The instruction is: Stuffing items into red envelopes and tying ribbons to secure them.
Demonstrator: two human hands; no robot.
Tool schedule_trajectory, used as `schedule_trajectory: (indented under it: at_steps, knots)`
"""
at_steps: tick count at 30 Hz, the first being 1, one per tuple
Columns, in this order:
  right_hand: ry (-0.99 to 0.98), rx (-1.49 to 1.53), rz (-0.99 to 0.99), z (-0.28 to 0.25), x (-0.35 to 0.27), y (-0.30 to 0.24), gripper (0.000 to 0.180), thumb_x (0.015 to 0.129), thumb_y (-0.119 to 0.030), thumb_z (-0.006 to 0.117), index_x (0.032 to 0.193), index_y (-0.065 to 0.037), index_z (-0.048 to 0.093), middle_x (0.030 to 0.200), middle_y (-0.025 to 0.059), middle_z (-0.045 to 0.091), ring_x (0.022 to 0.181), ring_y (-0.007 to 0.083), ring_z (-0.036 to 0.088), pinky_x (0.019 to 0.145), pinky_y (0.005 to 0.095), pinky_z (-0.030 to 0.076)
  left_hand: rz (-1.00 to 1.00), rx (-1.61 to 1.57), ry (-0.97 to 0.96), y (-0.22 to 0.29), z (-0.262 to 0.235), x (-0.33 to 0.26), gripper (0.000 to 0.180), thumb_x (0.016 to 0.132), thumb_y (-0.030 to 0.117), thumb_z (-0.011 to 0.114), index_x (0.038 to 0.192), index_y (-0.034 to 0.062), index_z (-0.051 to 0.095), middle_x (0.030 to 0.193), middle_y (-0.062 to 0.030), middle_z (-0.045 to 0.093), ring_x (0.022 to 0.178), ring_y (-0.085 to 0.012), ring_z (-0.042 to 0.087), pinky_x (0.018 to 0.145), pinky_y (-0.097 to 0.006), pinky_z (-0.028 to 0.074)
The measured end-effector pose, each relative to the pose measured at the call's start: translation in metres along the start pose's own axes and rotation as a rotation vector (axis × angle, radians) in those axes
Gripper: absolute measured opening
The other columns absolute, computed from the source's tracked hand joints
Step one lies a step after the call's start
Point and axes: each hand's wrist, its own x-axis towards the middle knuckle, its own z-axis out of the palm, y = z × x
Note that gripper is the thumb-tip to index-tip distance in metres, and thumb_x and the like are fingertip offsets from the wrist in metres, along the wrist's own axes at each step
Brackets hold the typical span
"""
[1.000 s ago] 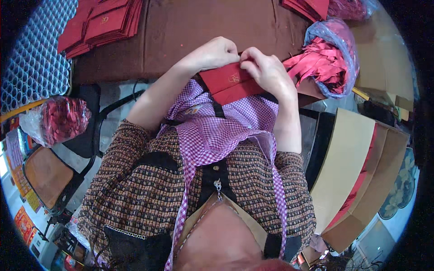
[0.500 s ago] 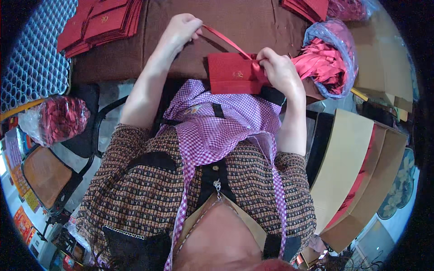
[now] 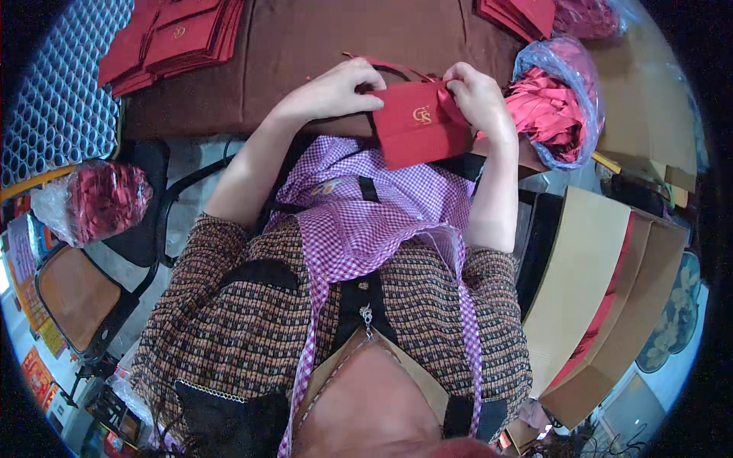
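Note:
A flat red paper gift bag (image 3: 427, 133) with a gold emblem is held at the near edge of the brown-covered table, tilted a little. My left hand (image 3: 340, 90) pinches its upper left edge between thumb and fingers. At the upper right corner my right hand (image 3: 479, 95) is closed on the bag, its fingertips partly hidden. A thin red ribbon (image 3: 401, 69) runs loose behind the bag's top edge, its free end lying beyond my left hand. To the right of my right hand, an open clear plastic bag (image 3: 592, 91) holds a heap of red ribbons (image 3: 544, 107).
Stacks of flat red bags lie on the table (image 3: 305, 38) at the far left (image 3: 183, 38) and far right (image 3: 519, 15). A plastic-wrapped red bundle (image 3: 99, 200) sits at left near a chair (image 3: 82, 294). An open cardboard box (image 3: 580, 282) with red pieces stands at right.
My left hand has let go of the ribbon it was pulling taut and has come down right to the bag's edge. The bag has shifted slightly right and turned.

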Motion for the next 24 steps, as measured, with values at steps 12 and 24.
schedule_trajectory:
  at_steps: [12,24]
  knots:
    - [0.294,-0.044,0.192,-0.018,-0.019,0.056,0.024,0.086,-0.010,0.054,0.105,0.000,0.064,0.086,0.0161,0.067,0.080,0.0210,0.066,0.074,0.0302,0.050,-0.532,-0.448,0.075,0.003,-0.011,-0.012,0.014,0.082,0.009,0.058,0.091,-0.0012,0.059,0.078,-0.0015,0.057,0.071,-0.0089,0.053,0.065,-0.024,0.045]
    - [0.120,0.094,-0.063,0.026,-0.031,0.034,0.022,0.080,-0.012,0.064,0.099,0.000,0.063,0.085,0.0120,0.064,0.082,0.0213,0.062,0.076,0.0299,0.047,-0.619,-0.600,0.206,0.015,-0.004,-0.018,0.021,0.086,0.019,0.061,0.101,0.0053,0.058,0.079,0.0022,0.058,0.066,-0.0048,0.051,0.056,-0.020,0.040]
